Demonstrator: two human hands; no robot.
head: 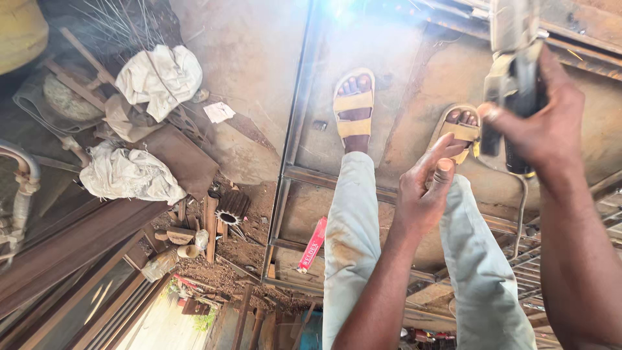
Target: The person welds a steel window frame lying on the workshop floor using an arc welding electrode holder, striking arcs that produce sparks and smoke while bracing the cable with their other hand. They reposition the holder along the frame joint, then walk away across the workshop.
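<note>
At the upper right of the frame the right hand (541, 120) is clenched around a dark-handled welding holder (515, 71), its grip closed on the handle. The left hand (424, 188), centre right, is loosely curled, thumb against fingers, holding nothing visible. Below stretches a rusty metal frame (291, 149), with sandalled feet (354, 107) inside it. White rags (159, 78) lie upper left, well apart.

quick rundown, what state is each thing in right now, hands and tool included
left hand: empty, fingers loosely curled, touching nothing
right hand: closed around the welding tool
welding tool: gripped, raised above the metal frame
metal frame: flat on the ground, bright glare at its far end
sandals: on both feet, standing inside the frame
white cloths: crumpled on the scrap pile
red packet: lying on the ground
</note>
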